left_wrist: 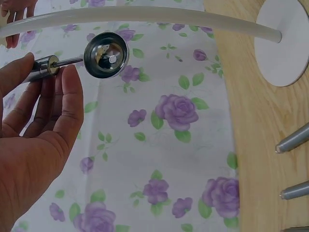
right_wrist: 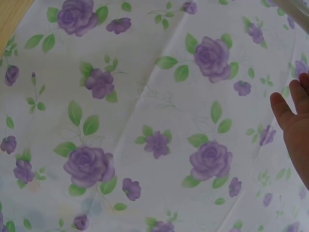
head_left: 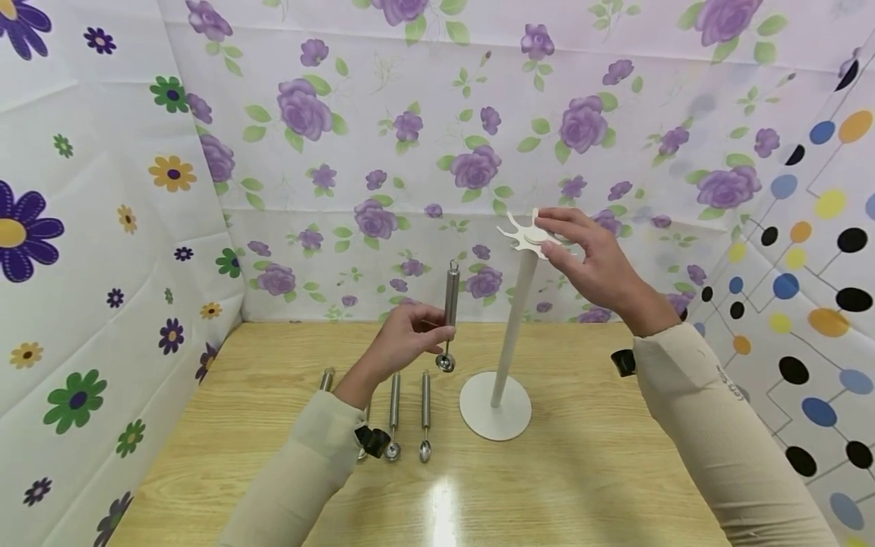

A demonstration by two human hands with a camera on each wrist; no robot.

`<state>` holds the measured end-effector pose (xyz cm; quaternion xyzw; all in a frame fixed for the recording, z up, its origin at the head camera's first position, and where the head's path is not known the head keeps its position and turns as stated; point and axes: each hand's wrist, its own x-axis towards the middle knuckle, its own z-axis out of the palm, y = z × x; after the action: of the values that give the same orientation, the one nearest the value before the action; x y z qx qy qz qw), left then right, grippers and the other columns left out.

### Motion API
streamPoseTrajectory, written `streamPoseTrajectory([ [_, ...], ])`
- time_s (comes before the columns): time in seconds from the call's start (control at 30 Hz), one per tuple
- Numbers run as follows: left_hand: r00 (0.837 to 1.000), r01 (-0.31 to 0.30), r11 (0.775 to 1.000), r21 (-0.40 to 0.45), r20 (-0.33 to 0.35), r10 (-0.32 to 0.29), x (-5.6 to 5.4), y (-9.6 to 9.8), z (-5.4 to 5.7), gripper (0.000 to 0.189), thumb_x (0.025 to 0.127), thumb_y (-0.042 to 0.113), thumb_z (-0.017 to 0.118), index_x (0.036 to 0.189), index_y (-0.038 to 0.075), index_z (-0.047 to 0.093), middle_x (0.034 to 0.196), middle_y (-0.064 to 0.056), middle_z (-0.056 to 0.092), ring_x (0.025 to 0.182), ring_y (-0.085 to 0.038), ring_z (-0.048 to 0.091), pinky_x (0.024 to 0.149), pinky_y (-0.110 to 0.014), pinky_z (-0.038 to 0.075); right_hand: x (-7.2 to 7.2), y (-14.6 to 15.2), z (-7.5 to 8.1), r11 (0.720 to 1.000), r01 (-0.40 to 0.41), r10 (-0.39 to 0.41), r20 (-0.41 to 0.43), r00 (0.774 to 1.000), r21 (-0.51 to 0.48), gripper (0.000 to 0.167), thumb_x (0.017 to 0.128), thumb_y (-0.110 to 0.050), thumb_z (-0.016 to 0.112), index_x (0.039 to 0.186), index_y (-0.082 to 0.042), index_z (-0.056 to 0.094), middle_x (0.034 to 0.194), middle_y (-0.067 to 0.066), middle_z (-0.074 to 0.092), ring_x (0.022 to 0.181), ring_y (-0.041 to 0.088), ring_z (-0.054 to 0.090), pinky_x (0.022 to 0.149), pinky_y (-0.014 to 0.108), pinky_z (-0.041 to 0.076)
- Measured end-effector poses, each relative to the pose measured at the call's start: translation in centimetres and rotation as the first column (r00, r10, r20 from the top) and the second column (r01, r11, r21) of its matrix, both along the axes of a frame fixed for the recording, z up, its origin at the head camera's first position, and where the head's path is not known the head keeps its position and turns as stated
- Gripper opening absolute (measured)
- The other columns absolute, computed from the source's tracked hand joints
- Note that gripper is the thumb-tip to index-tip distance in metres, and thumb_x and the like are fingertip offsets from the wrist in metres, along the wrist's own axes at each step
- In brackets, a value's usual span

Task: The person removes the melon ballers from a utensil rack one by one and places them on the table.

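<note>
My left hand (head_left: pixel 405 338) grips the steel handle of a melon baller (head_left: pixel 451 304), held upright above the table with its bowl down. In the left wrist view the round hollow bowl (left_wrist: pixel 106 55) shows beyond the fingertips. At upper right, my right hand (head_left: pixel 591 258) holds the hooked top of a white utensil stand (head_left: pixel 513 327), thumb in front and fingers behind. The right wrist view shows only part of this hand (right_wrist: pixel 297 118); its hold on the stand is out of frame.
Several steel-handled scoops lie on the wooden table (head_left: pixel 581 456), among them a round-bowled one (head_left: pixel 394 403) and an oval-bowled one (head_left: pixel 426 403); my left forearm partly covers others. The stand's round base (head_left: pixel 478 406) sits right of them. Flowered cloth (head_left: pixel 410 152) hangs behind.
</note>
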<state>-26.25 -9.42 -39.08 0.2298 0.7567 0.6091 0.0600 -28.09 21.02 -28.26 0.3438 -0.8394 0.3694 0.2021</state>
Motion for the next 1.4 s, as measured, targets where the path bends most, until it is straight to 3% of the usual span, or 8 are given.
streamPoseTrajectory([
  [0.47, 0.991, -0.070, 0.997, 0.013, 0.112, 0.068, 0.8, -1.7, -3.5, 0.026, 0.096, 0.015, 0.069, 0.116, -0.002, 0.070, 0.105, -0.014, 0.069, 0.096, -0.024, 0.068, 0.078, -0.037, 0.061, 0.1, 0.0, 0.0, 1.000, -0.002, 0.002, -0.002, 1.000, -0.011, 0.039, 0.101, -0.009, 0.058, 0.138, 0.004, 0.056, 0.147, 0.016, 0.047, 0.138, 0.035, 0.039, 0.108, 0.061, 0.035],
  [0.7, 0.983, -0.088, 0.996, 0.009, 0.160, 0.086, 1.4, -2.4, -5.3, 0.031, 0.097, 0.016, 0.068, 0.120, -0.004, 0.067, 0.111, -0.018, 0.068, 0.102, -0.034, 0.066, 0.080, -0.039, 0.060, 0.1, 0.1, -0.1, 1.000, -0.005, 0.005, -0.002, 1.000, -0.020, 0.039, 0.101, -0.008, 0.058, 0.138, 0.004, 0.056, 0.147, 0.017, 0.047, 0.138, 0.035, 0.040, 0.108, 0.061, 0.035],
  [0.97, 0.964, -0.172, 0.985, 0.019, 0.209, 0.164, 2.1, -3.7, -6.4, 0.033, 0.096, 0.015, 0.069, 0.123, -0.004, 0.065, 0.110, -0.015, 0.066, 0.098, -0.025, 0.066, 0.079, -0.037, 0.061, 0.1, 0.1, -0.2, 1.000, -0.005, 0.005, -0.015, 1.000, -0.024, 0.039, 0.102, -0.010, 0.058, 0.138, 0.005, 0.056, 0.146, 0.018, 0.048, 0.137, 0.036, 0.040, 0.107, 0.061, 0.036],
  [1.23, 0.951, -0.215, 0.976, 0.045, 0.238, 0.198, 2.7, -5.3, -7.3, 0.033, 0.097, 0.012, 0.067, 0.123, -0.009, 0.062, 0.110, -0.018, 0.064, 0.093, -0.022, 0.065, 0.080, -0.040, 0.060, -0.2, 0.0, -0.4, 1.000, -0.010, 0.009, -0.034, 0.999, -0.027, 0.039, 0.102, -0.009, 0.057, 0.138, 0.005, 0.056, 0.146, 0.018, 0.048, 0.136, 0.036, 0.042, 0.107, 0.061, 0.036],
  [1.4, 0.930, -0.266, 0.964, 0.021, 0.270, 0.251, 3.2, -6.5, -8.0, 0.035, 0.098, 0.014, 0.067, 0.125, -0.007, 0.062, 0.114, -0.018, 0.063, 0.095, -0.019, 0.065, 0.085, -0.045, 0.059, -0.2, -0.1, -0.3, 1.000, -0.013, 0.012, -0.032, 0.999, -0.029, 0.039, 0.102, -0.010, 0.058, 0.137, 0.005, 0.057, 0.145, 0.018, 0.049, 0.136, 0.036, 0.042, 0.107, 0.061, 0.036],
])
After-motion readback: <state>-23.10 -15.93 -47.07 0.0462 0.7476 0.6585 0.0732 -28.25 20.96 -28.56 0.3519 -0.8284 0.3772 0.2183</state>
